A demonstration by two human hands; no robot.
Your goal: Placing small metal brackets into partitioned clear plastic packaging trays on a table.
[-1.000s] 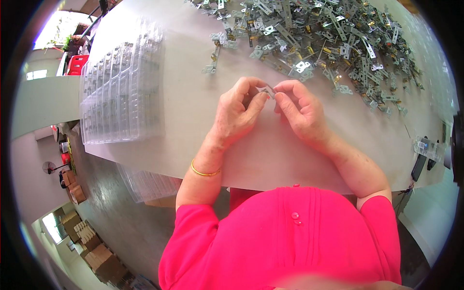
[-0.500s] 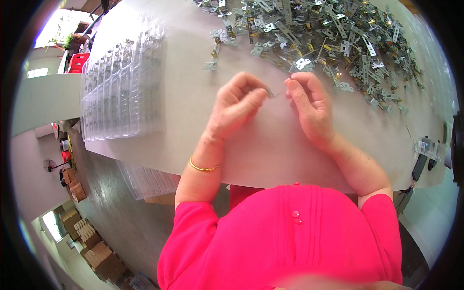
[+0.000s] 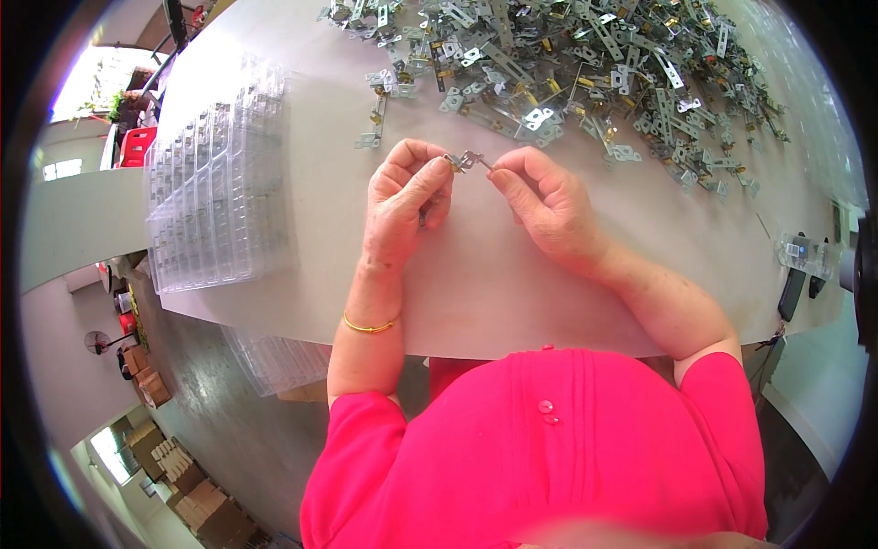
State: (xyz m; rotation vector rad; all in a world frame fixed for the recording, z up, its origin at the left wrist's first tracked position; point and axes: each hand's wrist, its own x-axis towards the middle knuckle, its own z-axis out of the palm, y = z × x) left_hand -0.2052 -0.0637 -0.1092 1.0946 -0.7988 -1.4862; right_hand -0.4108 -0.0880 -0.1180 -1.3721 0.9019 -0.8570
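Where the heap [image 3: 585, 69] thins out toward us, we hold one small metal bracket [image 3: 468, 161] over the pale, smooth bench [image 3: 512, 302]. It is grey sheet metal, bent, with cut-out lobes that glint; position: just nearer us than the heap's left part. Left hand [image 3: 407, 197]: grip pinching the bracket, thumb against forefinger. Right hand [image 3: 549, 197]: grip pinched on a thin metal end [image 3: 487, 166] at the bracket's right side; we cannot tell whether that end is a separate part. One grey sliver [image 3: 422, 218] shows under the left fingers, mostly hidden.

Heap: flat perforated strips, angled tabs, brassy yellow bits, hard-edged and tangled; too overlapped for us to count. One strip assembly [image 3: 376, 114] trails off its left side. Well left of the heap we record one stack of clear, ribbed plastic trays [image 3: 219, 183], glossy, number of layers unclear. A second clear plastic stack [image 3: 279, 357] lies lower, farther toward us. Right of the heap and nearer us: one long black object [image 3: 793, 291]. We count one smooth gold-coloured bangle [image 3: 369, 327], left forearm.
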